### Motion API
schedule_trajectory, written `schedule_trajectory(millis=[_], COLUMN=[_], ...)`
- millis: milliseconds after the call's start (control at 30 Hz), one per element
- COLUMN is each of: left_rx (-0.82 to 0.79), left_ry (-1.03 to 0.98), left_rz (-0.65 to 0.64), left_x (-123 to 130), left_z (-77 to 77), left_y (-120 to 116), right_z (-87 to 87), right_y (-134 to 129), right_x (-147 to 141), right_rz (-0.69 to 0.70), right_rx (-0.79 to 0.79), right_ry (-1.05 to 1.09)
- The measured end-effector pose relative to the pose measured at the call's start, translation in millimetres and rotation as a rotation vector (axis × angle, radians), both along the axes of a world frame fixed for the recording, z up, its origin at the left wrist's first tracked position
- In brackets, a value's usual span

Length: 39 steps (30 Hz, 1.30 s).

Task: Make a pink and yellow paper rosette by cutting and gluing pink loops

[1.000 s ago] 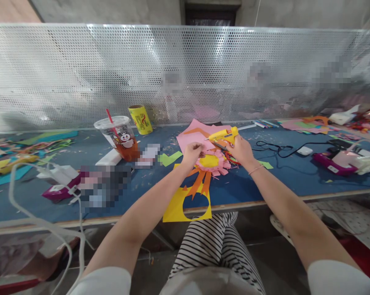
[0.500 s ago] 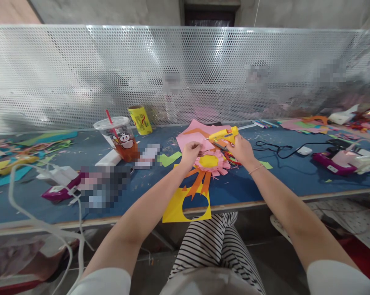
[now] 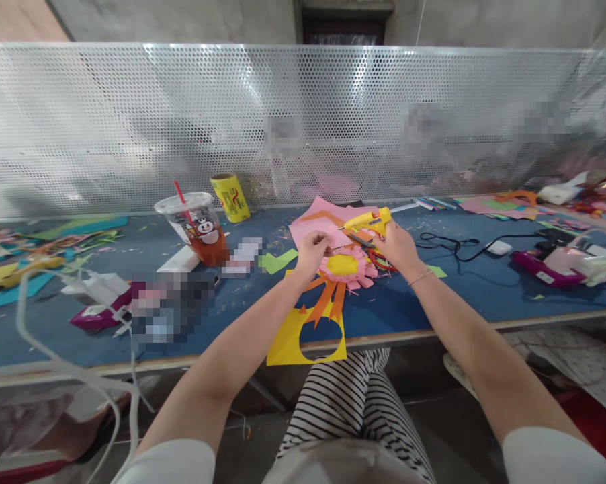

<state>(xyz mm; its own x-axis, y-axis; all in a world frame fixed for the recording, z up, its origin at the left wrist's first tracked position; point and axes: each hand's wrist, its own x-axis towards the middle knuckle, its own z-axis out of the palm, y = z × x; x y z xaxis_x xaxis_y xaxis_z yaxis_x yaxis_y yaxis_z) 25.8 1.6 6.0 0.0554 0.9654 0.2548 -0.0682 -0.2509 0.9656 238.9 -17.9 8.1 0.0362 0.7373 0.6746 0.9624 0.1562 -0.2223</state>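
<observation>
My right hand (image 3: pixel 400 247) is wrapped round the grip of a yellow hot glue gun (image 3: pixel 364 221), its nozzle pointing left toward my other hand. The fingers of my left hand (image 3: pixel 314 250) are pinched together just left of the nozzle; what they hold is too small to make out. Below both hands lies a paper flower with a yellow centre (image 3: pixel 342 265), a pink fringed edge and orange strips (image 3: pixel 327 300) hanging toward me. Pink paper (image 3: pixel 317 218) lies behind the hands. Yellow paper with a round cut-out (image 3: pixel 285 339) overhangs the table's front edge.
To the left stand a drink cup with a red straw (image 3: pixel 202 232) and a yellow roll (image 3: pixel 231 198). Purple power strips (image 3: pixel 94 314) with cables lie on both sides. Paper scraps (image 3: pixel 277 261) are scattered about. A perforated metal screen (image 3: pixel 182 121) closes off the back.
Almost nothing has moved. The glue gun's nozzle stays beside my left fingers, with only a very slight shift of the hands and view.
</observation>
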Motion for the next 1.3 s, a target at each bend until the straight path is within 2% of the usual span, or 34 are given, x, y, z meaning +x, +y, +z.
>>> schedule_trajectory(millis=[133,267,367,433,500,533,567,633,700,800,900,1033,1200,1300], left_rx=[-0.021,-0.047,-0.069,-0.08,-0.088,-0.093,-0.1,-0.122,-0.155,-0.192,-0.178,-0.097,0.05,0.125], left_ry=[-0.03,-0.057,-0.089,-0.105,-0.111,-0.111,-0.113,-0.13,-0.156,-0.177,-0.184,-0.114,0.1,0.257], left_rz=[-0.029,-0.056,-0.073,-0.087,-0.092,-0.093,-0.096,-0.125,-0.173,-0.212,-0.207,-0.204,-0.152,-0.043], left_x=[0,1,3,4,5,6,6,7,7,8,8,10,10,0], left_z=[-1.1,-1.9,-2.2,-2.3,-2.6,-2.8,-3.1,-3.6,-3.9,-3.5,-4.2,-9.5,-11.8,-9.7], left_y=[0,-2,-3,-3,-4,-4,-5,-6,-7,-8,-8,-4,3,11], right_z=[-3.9,-20.2,-34.4,-37.6,-33.2,-28.6,-23.1,-12.2,-5.1,-4.4,-9.0,-11.6,-11.7,-13.7], right_y=[12,31,38,36,30,26,22,16,10,3,-2,-3,3,10], right_x=[18,58,82,85,75,66,54,25,-4,-36,-48,-51,-49,-40], right_rz=[-0.031,-0.059,-0.118,-0.184,-0.203,-0.166,-0.07,0.245,0.482,0.666,0.711,0.756,0.709,0.641], right_rx=[-0.012,-0.021,-0.027,-0.052,-0.059,-0.05,-0.04,-0.028,-0.025,-0.105,-0.166,-0.214,-0.23,-0.2], right_ry=[0.144,0.313,0.311,0.266,0.211,0.192,0.18,0.221,0.36,0.566,0.71,0.787,0.865,0.949])
